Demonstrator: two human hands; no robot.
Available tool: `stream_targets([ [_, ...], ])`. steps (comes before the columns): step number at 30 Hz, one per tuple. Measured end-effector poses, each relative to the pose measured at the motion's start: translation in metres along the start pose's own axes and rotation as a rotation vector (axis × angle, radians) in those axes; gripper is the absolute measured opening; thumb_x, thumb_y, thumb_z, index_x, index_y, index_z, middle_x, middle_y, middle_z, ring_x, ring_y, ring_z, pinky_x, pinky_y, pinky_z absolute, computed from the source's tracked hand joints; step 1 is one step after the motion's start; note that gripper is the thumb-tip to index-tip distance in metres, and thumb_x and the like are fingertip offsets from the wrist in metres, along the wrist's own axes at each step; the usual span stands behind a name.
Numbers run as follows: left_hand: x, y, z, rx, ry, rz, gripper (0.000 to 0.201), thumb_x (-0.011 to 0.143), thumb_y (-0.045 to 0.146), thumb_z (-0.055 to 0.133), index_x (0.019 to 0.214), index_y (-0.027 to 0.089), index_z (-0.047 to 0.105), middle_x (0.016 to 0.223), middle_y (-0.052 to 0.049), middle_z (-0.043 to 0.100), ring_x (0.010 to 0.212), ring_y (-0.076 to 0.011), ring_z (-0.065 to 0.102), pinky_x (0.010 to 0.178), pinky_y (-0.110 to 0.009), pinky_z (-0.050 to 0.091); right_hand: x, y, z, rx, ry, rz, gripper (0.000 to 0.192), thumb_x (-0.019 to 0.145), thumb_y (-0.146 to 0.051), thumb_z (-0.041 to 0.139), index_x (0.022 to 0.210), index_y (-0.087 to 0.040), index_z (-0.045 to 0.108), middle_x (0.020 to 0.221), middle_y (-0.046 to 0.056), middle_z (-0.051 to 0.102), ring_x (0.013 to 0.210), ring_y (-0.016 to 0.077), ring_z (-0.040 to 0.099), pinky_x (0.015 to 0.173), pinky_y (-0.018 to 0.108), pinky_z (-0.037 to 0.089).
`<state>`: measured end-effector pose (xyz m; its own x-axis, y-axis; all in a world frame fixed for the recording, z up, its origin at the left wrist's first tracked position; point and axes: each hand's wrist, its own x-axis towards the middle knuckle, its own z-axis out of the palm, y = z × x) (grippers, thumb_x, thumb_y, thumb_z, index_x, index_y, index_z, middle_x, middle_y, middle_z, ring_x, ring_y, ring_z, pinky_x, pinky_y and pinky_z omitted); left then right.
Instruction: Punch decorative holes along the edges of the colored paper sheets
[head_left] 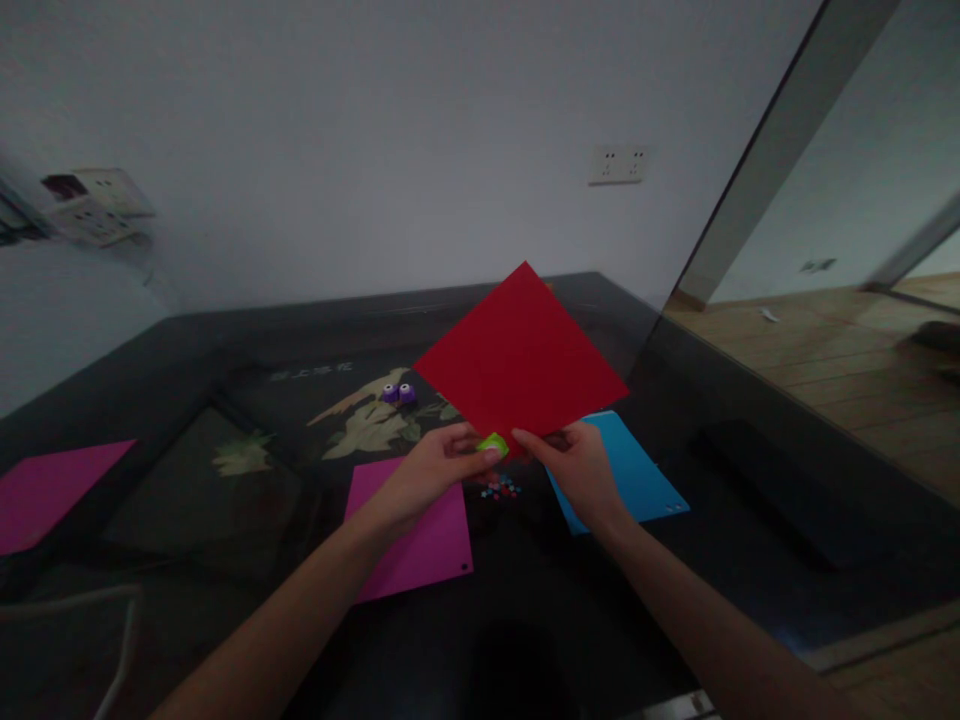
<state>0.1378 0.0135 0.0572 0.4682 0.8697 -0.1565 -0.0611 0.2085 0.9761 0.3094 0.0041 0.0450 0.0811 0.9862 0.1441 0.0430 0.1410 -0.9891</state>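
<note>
My left hand (442, 465) is closed on a small lime-green paper punch (493, 446), its thumb on top. The punch is at the near corner of a red sheet of paper (525, 350), which is held up with a corner toward me. Pinched between the thumb and fingers of my right hand (577, 465) is the sheet's lower right edge, close to the punch. Below both hands, tiny coloured paper cut-outs (500, 488) lie in a small pile. Whether the punch's jaws grip the corner is hidden by my fingers.
A pink sheet (420, 555) with a punched corner lies left of the pile, a blue sheet (637, 470) with punched holes to its right. Another pink sheet (56, 490) is far left. Two purple punches (398, 393) stand farther back on the dark table (540, 600).
</note>
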Motion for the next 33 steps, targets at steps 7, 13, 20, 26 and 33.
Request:
stream_targets([
  [7,0.0016,-0.0036,-0.0024,0.009,0.025,-0.022,0.033,0.07,0.029,0.072,0.101,0.016,0.067,0.094,-0.009,0.07,0.067,-0.0145,0.061,0.066,-0.028,0.046,0.0003,0.001,0.0021,0.015,-0.026,0.059,0.019,0.066,-0.035,0.071,0.069,-0.016,0.068,0.065,0.005,0.071,0.056,0.0185,0.066,0.054,0.029,0.053],
  [13,0.0015,-0.0024,-0.0017,0.016,0.024,-0.032,0.029,0.068,0.031,0.073,0.092,0.016,0.069,0.088,-0.008,0.07,0.064,-0.0137,0.061,0.065,-0.027,0.046,0.0002,0.0037,0.0017,0.041,-0.064,0.083,0.023,0.066,-0.038,0.071,0.069,-0.015,0.067,0.063,0.005,0.07,0.054,0.0176,0.065,0.051,0.028,0.052],
  [20,0.001,-0.004,-0.0013,0.055,0.024,-0.019,0.027,0.07,0.031,0.072,0.092,0.017,0.069,0.088,-0.007,0.07,0.067,-0.0147,0.06,0.066,-0.028,0.045,-0.0002,0.0025,0.002,0.024,-0.071,0.077,0.022,0.066,-0.036,0.072,0.064,-0.015,0.066,0.057,0.005,0.067,0.05,0.0162,0.062,0.049,0.027,0.05],
  [26,-0.0017,-0.001,-0.0002,0.042,0.016,-0.02,0.028,0.072,0.03,0.07,0.096,0.017,0.068,0.092,-0.007,0.07,0.067,-0.0141,0.059,0.065,-0.028,0.045,-0.001,0.0053,0.0013,0.0,-0.073,0.085,0.026,0.067,-0.039,0.071,0.07,-0.013,0.067,0.059,0.007,0.068,0.052,0.0169,0.062,0.052,0.028,0.05],
  [33,-0.0009,0.0,0.0012,0.051,0.017,-0.024,0.027,0.073,0.029,0.069,0.097,0.016,0.068,0.091,-0.006,0.069,0.066,-0.0123,0.057,0.065,-0.026,0.044,-0.0006,0.0084,-0.0005,-0.043,-0.077,0.073,0.031,0.069,-0.043,0.07,0.07,-0.012,0.068,0.062,0.009,0.069,0.053,0.0174,0.063,0.053,0.029,0.05],
])
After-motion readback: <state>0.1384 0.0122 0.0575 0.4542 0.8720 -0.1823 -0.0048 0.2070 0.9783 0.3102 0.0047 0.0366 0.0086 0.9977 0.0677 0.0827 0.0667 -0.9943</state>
